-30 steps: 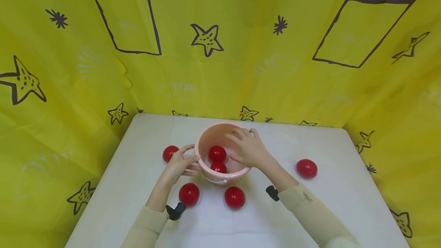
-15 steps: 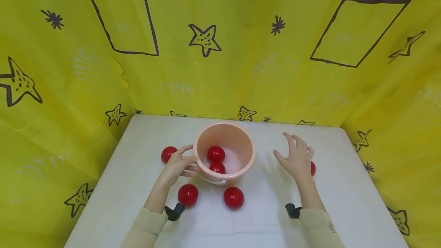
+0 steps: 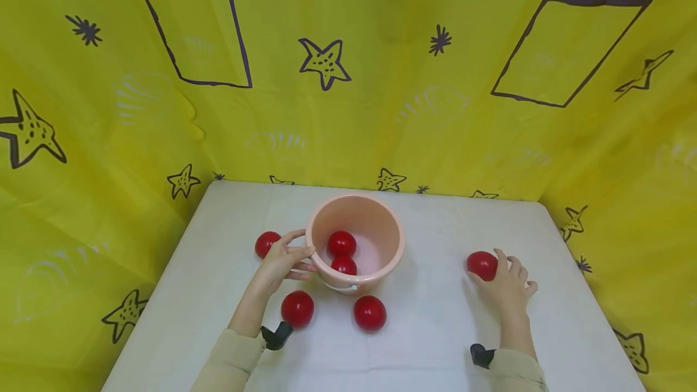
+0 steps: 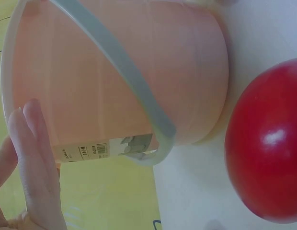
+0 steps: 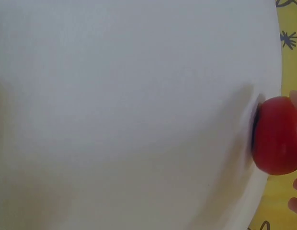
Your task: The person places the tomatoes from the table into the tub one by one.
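A pale pink bucket (image 3: 386,216) with a grey-white handle (image 4: 115,52) and a paper label stands on the table, holding two glossy red balls (image 3: 341,243). My left hand (image 3: 279,264) grips its left side, thumb at the rim and other fingers along the outer wall. On the right, my right hand (image 3: 507,286) surrounds another red ball (image 3: 479,265), thumb and index finger spread at its sides. In the right wrist view, one fingertip overlaps that ball (image 5: 278,136) and two others sit just apart from it. The ball rests on the tabletop.
Two red balls lie in front of the bucket, one left (image 3: 297,308) and one right (image 3: 369,313). Another red ball (image 3: 266,244) sits behind my left hand. Yellow patterned cloth (image 3: 348,114) rises around the white table (image 3: 425,343).
My right hand came out of the bucket, moved right and then down to the red ball there. My left hand stays on the bucket.
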Demonstrator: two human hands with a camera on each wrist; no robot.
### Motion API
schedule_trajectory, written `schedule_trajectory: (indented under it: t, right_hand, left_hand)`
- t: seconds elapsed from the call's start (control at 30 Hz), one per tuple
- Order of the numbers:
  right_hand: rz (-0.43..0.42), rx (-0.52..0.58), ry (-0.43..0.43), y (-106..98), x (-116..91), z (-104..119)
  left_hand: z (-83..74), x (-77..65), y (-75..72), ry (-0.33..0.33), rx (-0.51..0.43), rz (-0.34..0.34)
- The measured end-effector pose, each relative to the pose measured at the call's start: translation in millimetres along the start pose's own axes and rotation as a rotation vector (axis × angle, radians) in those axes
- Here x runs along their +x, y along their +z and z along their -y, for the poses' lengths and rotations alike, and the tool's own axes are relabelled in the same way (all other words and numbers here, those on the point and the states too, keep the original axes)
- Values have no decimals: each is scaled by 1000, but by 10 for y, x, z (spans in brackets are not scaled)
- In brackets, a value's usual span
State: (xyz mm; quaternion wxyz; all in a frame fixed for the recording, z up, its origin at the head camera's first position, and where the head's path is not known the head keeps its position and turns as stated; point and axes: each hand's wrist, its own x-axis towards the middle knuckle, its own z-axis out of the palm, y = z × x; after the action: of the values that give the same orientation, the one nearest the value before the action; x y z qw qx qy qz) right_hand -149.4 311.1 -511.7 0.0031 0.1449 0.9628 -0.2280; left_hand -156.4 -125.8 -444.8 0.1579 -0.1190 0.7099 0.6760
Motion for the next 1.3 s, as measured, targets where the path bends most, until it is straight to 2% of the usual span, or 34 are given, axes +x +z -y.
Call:
schedule_trajectory:
  t: [0.23,0.53,0.77,0.9,1.03,1.3]
  right_hand:
    - [28,-20,26,84,6,-106]
    - [-36,-33,18,222,69,-158]
    - [-58,-38,8,242,61,-168]
    - [-97,-75,-78,259,100,-146]
    - [-141,-98,-197,231,164,6]
    - [-220,-99,-406,-67,231,708]
  left_hand:
    - [3,-6,-6,4,-9,4]
    - [2,-5,-3,0,-8,-7]
    - [9,2,-3,-8,-12,-9]
    - [4,0,0,-10,-13,-7]
    - [1,-5,-3,-8,-11,-10]
    - [-2,-11,-5,0,-8,-2]
